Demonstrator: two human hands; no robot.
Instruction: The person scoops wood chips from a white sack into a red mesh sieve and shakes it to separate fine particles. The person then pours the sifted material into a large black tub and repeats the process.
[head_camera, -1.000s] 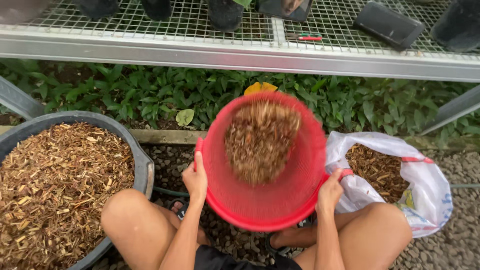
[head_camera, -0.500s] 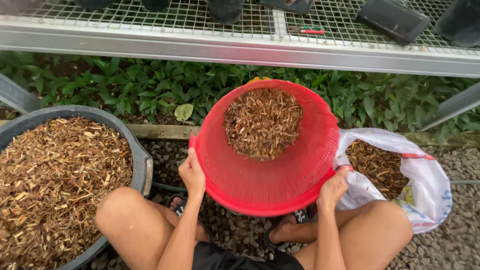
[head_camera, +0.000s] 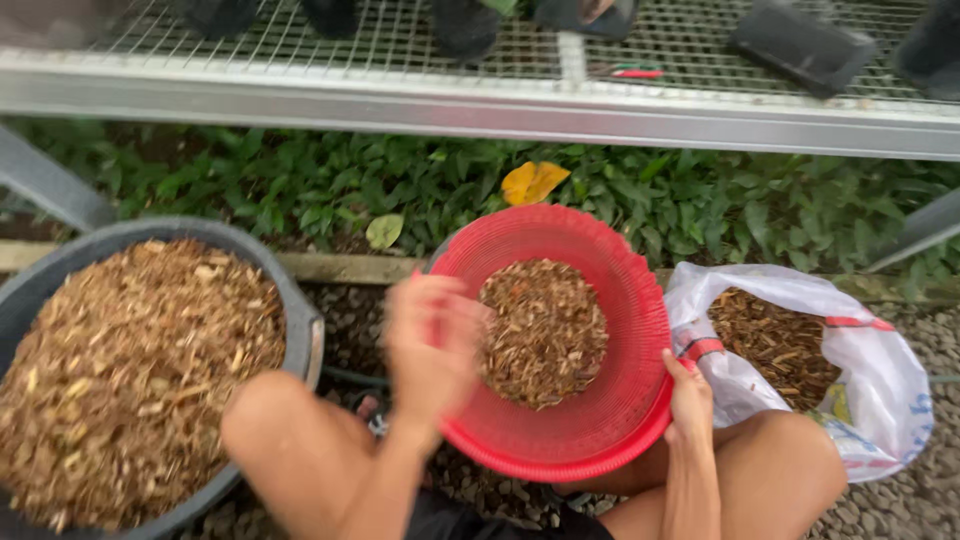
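Red sieve (head_camera: 600, 420) between both hands

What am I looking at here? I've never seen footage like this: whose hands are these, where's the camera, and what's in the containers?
The camera sits on a person's head, looking down at their own knees and bare hands. The right hand grips the rim of a red sieve basket holding brown bark chips. The left hand, blurred, is at the basket's near rim. A grey tub of chips sits to the left, a white plastic bag of chips to the right. Beyond are green plants and a wire-mesh bench.
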